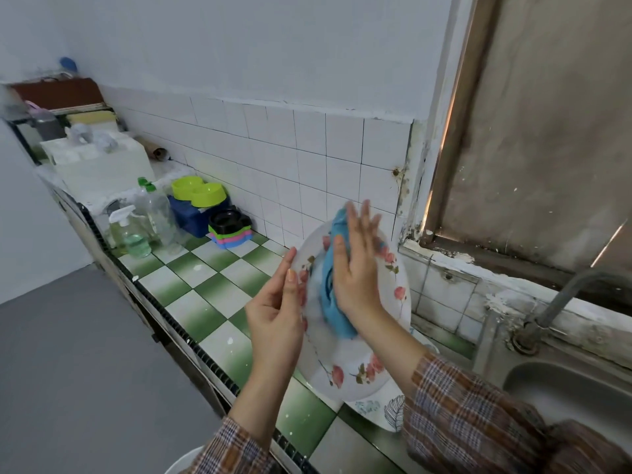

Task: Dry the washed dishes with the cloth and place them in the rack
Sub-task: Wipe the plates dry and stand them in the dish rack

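- Plate (355,357): white, pink flower pattern, tilted up on edge over the counter (205,295), held between both hands.
- Left hand (273,323): clasps the plate's left rim, thumb on the face, fingers nearly straight along the edge.
- Right hand (355,268): spread flat with straight fingers, grasping nothing, pressing the cloth against the plate's face.
- Cloth (328,285): blue, bunched, under the right palm, sticking out above the fingertips and below the wrist.
- Second plate (379,412): leaf print, lying on the counter just below the held plate.
- Sink (564,388) and tap (564,295): well right of the right hand.
- Bottles (136,234): well left of the left hand.
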A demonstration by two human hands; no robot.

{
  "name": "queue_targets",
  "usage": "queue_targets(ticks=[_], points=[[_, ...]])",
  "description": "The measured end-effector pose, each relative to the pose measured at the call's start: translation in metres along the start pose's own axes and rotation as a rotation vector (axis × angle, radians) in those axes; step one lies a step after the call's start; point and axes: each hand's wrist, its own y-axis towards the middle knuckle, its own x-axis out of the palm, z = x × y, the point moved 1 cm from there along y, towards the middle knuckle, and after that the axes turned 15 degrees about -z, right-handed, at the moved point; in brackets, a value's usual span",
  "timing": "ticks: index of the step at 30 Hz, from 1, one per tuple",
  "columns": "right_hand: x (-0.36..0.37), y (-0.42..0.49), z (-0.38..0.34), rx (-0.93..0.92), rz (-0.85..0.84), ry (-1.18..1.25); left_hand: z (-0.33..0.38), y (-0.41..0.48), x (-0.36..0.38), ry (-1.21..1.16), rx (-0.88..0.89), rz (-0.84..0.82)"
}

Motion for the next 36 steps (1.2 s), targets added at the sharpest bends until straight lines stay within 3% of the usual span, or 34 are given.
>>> queue_targets(ticks=[2,7,10,12,17,20,22,25,29,30,32,34,36], points=[[-0.001,0.008,-0.002,0.099,0.034,0.087,0.000,0.000,0.004,0.012,0.015,-0.022],[0.023,-0.031,-0.027,-0.218,-0.390,-0.015,0.002,0.015,0.001,-0.011,0.021,0.092],[0.023,-0.051,-0.013,-0.268,-0.523,-0.115,0.003,0.024,-0.011,-0.007,0.042,0.221],[0.012,-0.057,0.004,-0.196,-0.476,-0.159,0.007,0.025,-0.015,0.033,0.076,0.263],[-0.017,-0.031,0.043,0.272,-0.091,-0.035,0.008,0.020,-0.018,0.079,0.071,0.197],[-0.032,-0.002,0.043,0.308,0.094,-0.045,0.006,0.011,-0.007,0.140,0.058,0.108],[-0.028,0.006,0.029,0.263,0.117,0.000,0.007,0.004,0.004,0.157,0.058,0.043],[-0.001,-0.010,-0.005,0.028,-0.057,0.099,0.008,0.001,0.010,0.209,0.082,-0.011],[0.022,-0.052,0.001,-0.354,-0.344,-0.143,0.012,0.013,-0.006,0.159,0.108,0.116],[0.019,-0.055,0.010,-0.340,-0.350,-0.194,0.014,0.014,-0.009,0.145,0.126,0.146],[0.009,-0.053,0.031,-0.111,-0.265,-0.158,0.019,0.014,-0.013,0.140,0.154,0.184],[-0.003,-0.040,0.047,0.206,-0.090,-0.017,0.021,0.011,-0.015,0.153,0.157,0.178],[-0.018,-0.020,0.048,0.339,0.098,0.031,0.020,0.011,-0.015,0.155,0.156,0.128]])
